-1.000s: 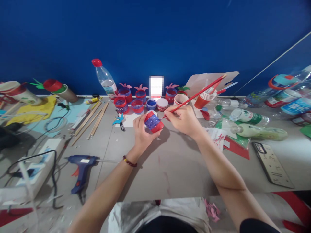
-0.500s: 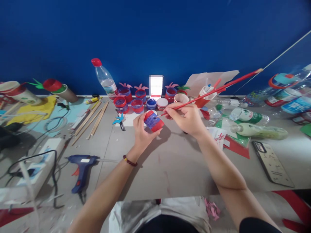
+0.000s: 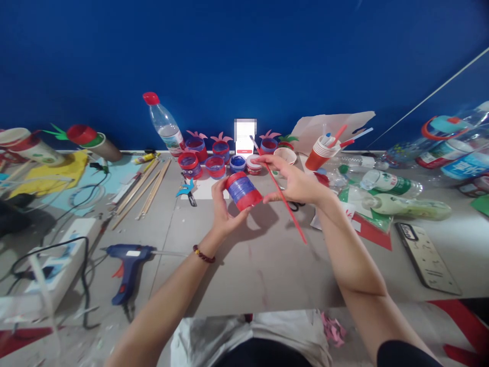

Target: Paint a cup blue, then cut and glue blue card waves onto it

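Near the middle of the table, my left hand grips a small cup painted red at both ends with a blue-purple band, held tilted. My right hand holds a long red paintbrush, its bristle end pointing up and away, its handle end down toward me. The thumb of that hand is close beside the cup; whether it touches I cannot tell. Just behind stand an open jar of blue paint and a white-topped jar. Several red and blue painted cups are grouped there, some with pink paper leaves.
A glue gun and wooden sticks lie at the left, near a power strip. At the right are stacked paper cups, plastic bottles and a phone. A tall bottle stands at the back.
The brush has left the cup's surface and swung from slanting up right to pointing up and away. My right hand has turned with its fingers spread more. The cup has rotated, showing more blue band.
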`<state>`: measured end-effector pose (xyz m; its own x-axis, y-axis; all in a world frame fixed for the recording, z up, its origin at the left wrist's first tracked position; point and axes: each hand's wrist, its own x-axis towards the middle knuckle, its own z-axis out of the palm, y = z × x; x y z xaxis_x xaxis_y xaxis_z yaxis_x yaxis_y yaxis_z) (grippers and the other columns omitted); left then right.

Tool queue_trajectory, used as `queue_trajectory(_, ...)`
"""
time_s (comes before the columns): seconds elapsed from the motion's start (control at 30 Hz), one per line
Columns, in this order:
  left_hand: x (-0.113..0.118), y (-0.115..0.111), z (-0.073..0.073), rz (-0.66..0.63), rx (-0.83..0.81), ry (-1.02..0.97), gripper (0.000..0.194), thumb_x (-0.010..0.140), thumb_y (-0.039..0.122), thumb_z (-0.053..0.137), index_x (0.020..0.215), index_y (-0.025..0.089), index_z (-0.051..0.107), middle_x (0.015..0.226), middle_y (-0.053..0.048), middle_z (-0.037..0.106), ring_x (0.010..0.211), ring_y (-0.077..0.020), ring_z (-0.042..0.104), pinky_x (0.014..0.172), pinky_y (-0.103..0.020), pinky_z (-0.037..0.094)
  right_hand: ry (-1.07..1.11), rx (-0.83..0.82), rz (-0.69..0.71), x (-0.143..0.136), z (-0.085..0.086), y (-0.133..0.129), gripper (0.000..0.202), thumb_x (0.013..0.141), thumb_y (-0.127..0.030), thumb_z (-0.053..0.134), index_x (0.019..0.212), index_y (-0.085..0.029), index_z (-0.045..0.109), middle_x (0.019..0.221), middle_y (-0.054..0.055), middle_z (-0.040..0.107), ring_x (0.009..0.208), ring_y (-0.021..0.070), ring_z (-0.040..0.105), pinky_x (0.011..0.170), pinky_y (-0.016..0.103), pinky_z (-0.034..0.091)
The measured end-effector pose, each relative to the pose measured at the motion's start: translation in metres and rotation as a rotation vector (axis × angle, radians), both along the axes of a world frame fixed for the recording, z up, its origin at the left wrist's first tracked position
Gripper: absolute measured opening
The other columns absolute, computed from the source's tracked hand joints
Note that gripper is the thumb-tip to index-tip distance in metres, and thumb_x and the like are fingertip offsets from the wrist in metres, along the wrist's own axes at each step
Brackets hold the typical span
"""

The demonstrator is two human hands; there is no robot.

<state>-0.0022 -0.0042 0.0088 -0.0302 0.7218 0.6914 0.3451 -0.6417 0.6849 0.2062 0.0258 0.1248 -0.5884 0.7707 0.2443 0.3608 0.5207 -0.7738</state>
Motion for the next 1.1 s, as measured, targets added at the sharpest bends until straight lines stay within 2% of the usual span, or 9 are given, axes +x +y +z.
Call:
queue_trajectory(0.07, 0.0, 0.0, -0.004, -0.053, -0.01, -0.029, 0.077, 0.075, 0.056, 0.068, 0.136, 0.025, 0.033, 0.129, -0.012, 0.041, 0.122, -0.03, 0.044, 0.105, -0.052, 0.039, -0.03, -0.075, 0.061, -0.001, -0.002, 0.0, 0.087, 0.065, -0.039, 0.084, 0.141, -0.03, 0.042, 0.148, 0.008, 0.043, 0.136, 0.0308, 0.042, 0.113, 0.05, 0.037)
queue_trajectory(0.17, 0.0, 0.0, -0.008, -0.143, -0.039, -0.074, 0.079, 0.076, 0.058, 0.067, 0.139, 0.026, 0.031, 0.133, -0.013, 0.039, 0.127, -0.0316, 0.042, 0.106, -0.053, 0.038, -0.05, -0.138, 0.106, -0.002, -0.007, 0.002, 0.097, 0.062, -0.036, 0.086, 0.144, -0.031, 0.036, 0.151, 0.009, 0.037, 0.14, 0.0311, 0.036, 0.116, 0.051, 0.032)
queue_trajectory(0.4, 0.0, -0.002, -0.009, -0.287, -0.076, -0.099, 0.079, 0.079, 0.058, 0.063, 0.142, 0.028, 0.026, 0.141, -0.015, 0.034, 0.13, -0.0346, 0.042, 0.103, -0.055, 0.042, -0.099, -0.169, 0.107, 0.0, -0.007, 0.004, 0.092, 0.064, -0.037, 0.083, 0.143, -0.03, 0.037, 0.148, 0.009, 0.04, 0.139, 0.0309, 0.036, 0.115, 0.052, 0.032)
queue_trajectory(0.53, 0.0, 0.0, -0.009, -0.252, -0.052, -0.02, 0.083, 0.077, 0.056, 0.066, 0.143, 0.026, 0.025, 0.142, -0.015, 0.035, 0.132, -0.0346, 0.039, 0.108, -0.057, 0.036, -0.184, -0.114, 0.056, 0.003, -0.005, 0.002, 0.088, 0.066, -0.039, 0.082, 0.142, -0.029, 0.038, 0.145, 0.01, 0.044, 0.136, 0.0304, 0.04, 0.114, 0.051, 0.032)
queue_trajectory(0.63, 0.001, 0.0, -0.008, -0.212, -0.057, 0.039, 0.092, 0.073, 0.055, 0.071, 0.145, 0.025, 0.022, 0.145, -0.016, 0.032, 0.134, -0.0346, 0.037, 0.11, -0.057, 0.033, -0.292, -0.034, 0.008, 0.004, -0.007, -0.001, 0.085, 0.068, -0.039, 0.079, 0.141, -0.031, 0.038, 0.145, 0.008, 0.042, 0.138, 0.0312, 0.035, 0.113, 0.052, 0.033)
queue_trajectory(0.73, 0.001, -0.001, -0.006, -0.173, -0.07, 0.109, 0.095, 0.071, 0.055, 0.074, 0.146, 0.025, 0.023, 0.143, -0.016, 0.034, 0.134, -0.0337, 0.037, 0.11, -0.057, 0.034, -0.415, 0.016, -0.05, 0.0, -0.005, -0.007, 0.079, 0.07, -0.029, 0.074, 0.14, -0.032, 0.038, 0.144, 0.007, 0.041, 0.14, 0.0322, 0.028, 0.111, 0.053, 0.034)
queue_trajectory(0.83, 0.001, -0.002, -0.004, -0.119, -0.056, 0.184, 0.091, 0.071, 0.056, 0.073, 0.143, 0.024, 0.029, 0.138, -0.016, 0.039, 0.131, -0.0325, 0.039, 0.108, -0.057, 0.036, -0.501, 0.036, -0.091, -0.006, 0.0, -0.015, 0.073, 0.07, -0.022, 0.069, 0.137, -0.031, 0.041, 0.141, 0.008, 0.042, 0.14, 0.0339, 0.027, 0.111, 0.053, 0.034)
queue_trajectory(0.97, 0.001, -0.001, -0.003, -0.12, -0.036, 0.211, 0.09, 0.071, 0.057, 0.073, 0.143, 0.025, 0.031, 0.136, -0.015, 0.041, 0.129, -0.0314, 0.041, 0.106, -0.055, 0.038, -0.506, 0.066, -0.103, -0.009, 0.002, -0.019, 0.069, 0.07, -0.02, 0.069, 0.134, -0.03, 0.047, 0.136, 0.01, 0.045, 0.138, 0.0365, 0.03, 0.111, 0.055, 0.032)
queue_trajectory(1.1, 0.001, 0.0, -0.002, -0.132, -0.036, 0.174, 0.088, 0.068, 0.054, 0.076, 0.14, 0.025, 0.035, 0.131, -0.013, 0.042, 0.125, -0.0304, 0.043, 0.104, -0.053, 0.041, -0.41, 0.055, -0.095, -0.003, 0.0, -0.015, 0.073, 0.065, -0.021, 0.075, 0.133, -0.033, 0.05, 0.135, 0.008, 0.049, 0.134, 0.0357, 0.037, 0.109, 0.055, 0.037)
